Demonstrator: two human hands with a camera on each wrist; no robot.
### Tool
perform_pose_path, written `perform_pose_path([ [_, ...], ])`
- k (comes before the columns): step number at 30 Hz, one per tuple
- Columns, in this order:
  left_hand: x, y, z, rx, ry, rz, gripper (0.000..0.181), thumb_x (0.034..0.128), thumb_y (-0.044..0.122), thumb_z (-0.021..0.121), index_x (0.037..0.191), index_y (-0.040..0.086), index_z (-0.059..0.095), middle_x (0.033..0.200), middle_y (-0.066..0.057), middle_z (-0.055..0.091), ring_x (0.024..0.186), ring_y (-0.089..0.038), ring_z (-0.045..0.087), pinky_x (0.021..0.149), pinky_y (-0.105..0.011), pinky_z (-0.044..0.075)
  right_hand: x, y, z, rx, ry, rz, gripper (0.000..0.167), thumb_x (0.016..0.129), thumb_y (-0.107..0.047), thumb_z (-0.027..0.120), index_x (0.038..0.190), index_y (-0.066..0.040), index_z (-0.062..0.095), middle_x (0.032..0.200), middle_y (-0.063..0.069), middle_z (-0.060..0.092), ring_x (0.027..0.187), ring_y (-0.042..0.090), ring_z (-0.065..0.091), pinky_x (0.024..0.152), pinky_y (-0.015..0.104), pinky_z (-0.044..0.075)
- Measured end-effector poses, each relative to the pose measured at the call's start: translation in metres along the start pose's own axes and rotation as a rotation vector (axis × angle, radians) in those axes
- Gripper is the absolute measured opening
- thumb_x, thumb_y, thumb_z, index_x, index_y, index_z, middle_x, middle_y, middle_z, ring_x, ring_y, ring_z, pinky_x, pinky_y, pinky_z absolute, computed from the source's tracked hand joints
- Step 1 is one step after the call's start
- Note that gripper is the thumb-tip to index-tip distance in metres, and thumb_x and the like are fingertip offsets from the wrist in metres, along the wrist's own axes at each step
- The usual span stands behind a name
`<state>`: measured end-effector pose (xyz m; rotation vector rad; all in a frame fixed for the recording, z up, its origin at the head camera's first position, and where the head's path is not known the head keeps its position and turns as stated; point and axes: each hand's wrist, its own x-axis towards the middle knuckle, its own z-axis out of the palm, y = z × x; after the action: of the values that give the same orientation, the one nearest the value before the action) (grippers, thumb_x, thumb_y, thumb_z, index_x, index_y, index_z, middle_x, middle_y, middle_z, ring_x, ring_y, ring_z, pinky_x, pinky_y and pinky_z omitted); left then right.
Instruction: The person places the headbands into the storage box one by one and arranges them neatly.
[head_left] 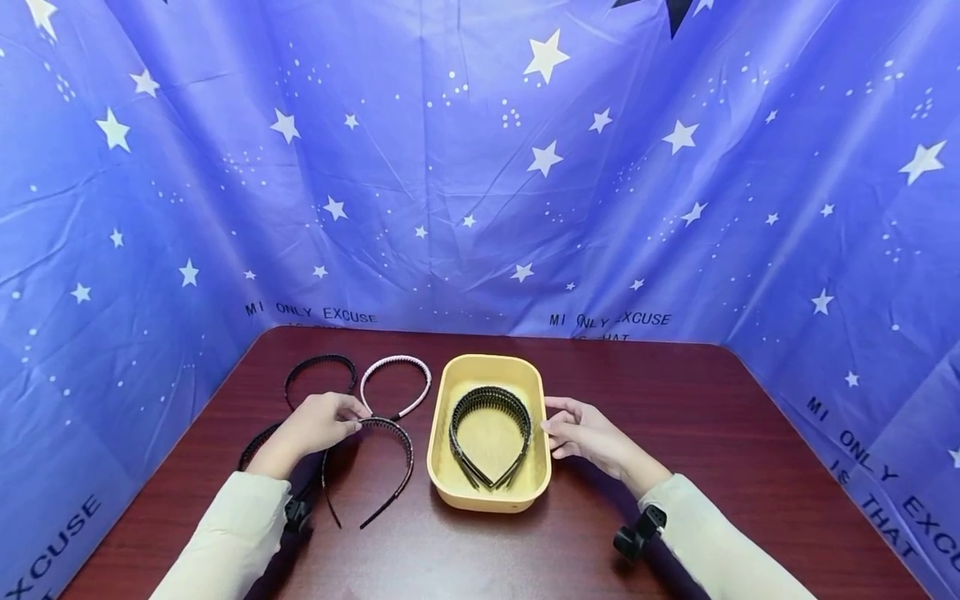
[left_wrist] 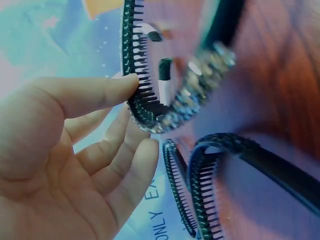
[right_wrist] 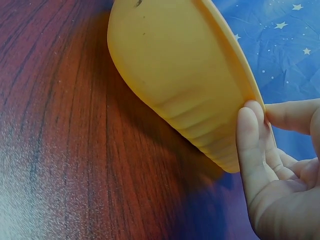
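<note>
My left hand pinches a dark toothed headband at the top of its arch. In the left wrist view this headband shows a glittery outer face, and the thumb lies against its teeth. My right hand holds the right rim of a yellow bin. From the right wrist, the bin's outer wall is visible, with fingertips at its edge. Several dark headbands lie nested inside the bin, their ends toward me.
A pink headband lies left of the bin, and a black headband lies beside it. Another dark headband is partly hidden behind my left forearm. The dark red table ends at a blue star-patterned curtain.
</note>
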<state>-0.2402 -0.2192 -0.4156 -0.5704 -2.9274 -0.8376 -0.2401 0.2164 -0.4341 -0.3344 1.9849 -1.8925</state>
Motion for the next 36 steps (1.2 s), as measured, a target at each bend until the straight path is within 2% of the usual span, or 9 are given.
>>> perform_pose_path([
  [7, 0.002, 0.008, -0.011, -0.046, 0.015, 0.022, 0.011, 0.0880, 0.004, 0.070, 0.096, 0.008, 0.077, 0.085, 0.002, 0.073, 0.075, -0.009, 0.063, 0.068, -0.033, 0.052, -0.001, -0.001, 0.001, -0.006, -0.009, -0.011, 0.066, 0.095, -0.005, 0.062, 0.148, 0.014, 0.026, 0.093, 0.006, 0.063, 0.075, 0.012, 0.065, 0.065, 0.024, 0.057],
  [17, 0.003, 0.010, -0.025, -0.110, 0.004, -0.012, 0.014, 0.0899, 0.010, 0.071, 0.102, 0.010, 0.078, 0.088, 0.004, 0.073, 0.074, -0.009, 0.062, 0.066, -0.031, 0.051, 0.000, 0.001, 0.000, 0.001, 0.011, 0.007, 0.067, 0.094, -0.005, 0.063, 0.148, 0.013, 0.027, 0.092, 0.006, 0.063, 0.074, 0.011, 0.065, 0.064, 0.024, 0.057],
  [22, 0.003, 0.014, -0.027, -0.145, -0.004, -0.028, 0.016, 0.0911, 0.013, 0.070, 0.105, 0.011, 0.078, 0.090, 0.004, 0.073, 0.079, -0.010, 0.063, 0.069, -0.032, 0.052, -0.001, 0.001, 0.000, 0.000, 0.013, 0.007, 0.067, 0.094, -0.005, 0.063, 0.148, 0.013, 0.027, 0.093, 0.006, 0.062, 0.074, 0.012, 0.065, 0.064, 0.024, 0.057],
  [30, 0.003, 0.021, -0.030, -0.262, -0.024, -0.060, 0.019, 0.0916, 0.013, 0.070, 0.109, 0.009, 0.077, 0.094, -0.005, 0.074, 0.079, -0.014, 0.062, 0.066, -0.031, 0.051, -0.001, 0.000, 0.001, 0.007, 0.003, 0.002, 0.067, 0.094, -0.005, 0.063, 0.148, 0.013, 0.027, 0.093, 0.005, 0.063, 0.074, 0.011, 0.065, 0.064, 0.023, 0.057],
  [36, 0.007, 0.030, -0.033, -0.313, -0.027, -0.080, 0.023, 0.0929, 0.019, 0.070, 0.113, 0.011, 0.075, 0.097, -0.003, 0.073, 0.083, -0.016, 0.064, 0.071, -0.033, 0.051, -0.001, -0.002, 0.001, 0.001, 0.004, -0.006, 0.066, 0.095, -0.004, 0.062, 0.148, 0.013, 0.026, 0.093, 0.007, 0.063, 0.074, 0.011, 0.065, 0.064, 0.024, 0.057],
])
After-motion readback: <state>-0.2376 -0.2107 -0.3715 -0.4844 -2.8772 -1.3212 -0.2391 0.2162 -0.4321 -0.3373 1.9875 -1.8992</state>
